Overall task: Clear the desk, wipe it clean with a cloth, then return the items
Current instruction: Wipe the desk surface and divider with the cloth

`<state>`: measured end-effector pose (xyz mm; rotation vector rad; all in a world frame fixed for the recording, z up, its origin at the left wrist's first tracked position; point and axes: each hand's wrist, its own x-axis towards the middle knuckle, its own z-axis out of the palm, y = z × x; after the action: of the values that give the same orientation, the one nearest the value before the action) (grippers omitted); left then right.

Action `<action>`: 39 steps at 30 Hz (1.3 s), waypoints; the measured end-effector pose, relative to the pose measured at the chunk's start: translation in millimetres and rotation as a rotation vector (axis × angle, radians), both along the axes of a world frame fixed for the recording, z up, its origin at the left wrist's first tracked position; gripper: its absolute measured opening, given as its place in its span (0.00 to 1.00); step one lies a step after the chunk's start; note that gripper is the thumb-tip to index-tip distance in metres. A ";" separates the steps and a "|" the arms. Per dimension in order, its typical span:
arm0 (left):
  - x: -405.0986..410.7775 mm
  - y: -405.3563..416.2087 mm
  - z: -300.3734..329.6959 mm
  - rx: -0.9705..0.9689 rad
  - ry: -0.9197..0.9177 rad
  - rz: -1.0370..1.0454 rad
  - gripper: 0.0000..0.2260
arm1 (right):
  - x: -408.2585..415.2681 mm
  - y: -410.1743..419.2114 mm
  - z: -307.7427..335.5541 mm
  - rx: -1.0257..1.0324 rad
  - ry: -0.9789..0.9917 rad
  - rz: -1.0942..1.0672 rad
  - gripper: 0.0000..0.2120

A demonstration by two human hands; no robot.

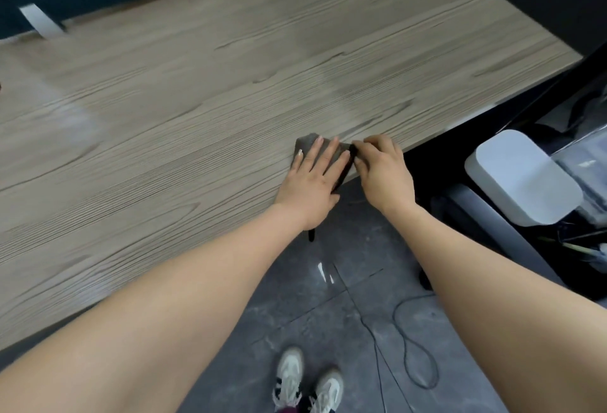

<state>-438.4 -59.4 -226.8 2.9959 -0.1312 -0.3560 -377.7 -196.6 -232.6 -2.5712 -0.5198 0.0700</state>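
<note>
The wiping step looks to be in hand: the dark cloth (328,158) lies at the near edge of the desk (197,100), pinned flat under the left hand (312,179), whose fingers are spread straight. The right hand (382,169) pinches the cloth's right edge with curled fingers, perhaps folding or straightening it. Next, I judge, comes a firm sweep across the wood, pressing evenly.

Cloth (308,144) lay on desk (197,100) near front edge, under left hand (312,179); right hand (382,169) just beside, at cloth's right end
</note>
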 end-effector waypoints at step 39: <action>239.2 -214.0 -2.9 0.021 -0.102 -0.053 0.33 | 227.2 -206.6 0.5 0.091 0.025 -0.099 0.15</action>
<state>-199.2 -273.4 -229.7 3.0366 -0.2187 -0.2104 -150.4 -403.2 -232.1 -2.4995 -0.3771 0.0433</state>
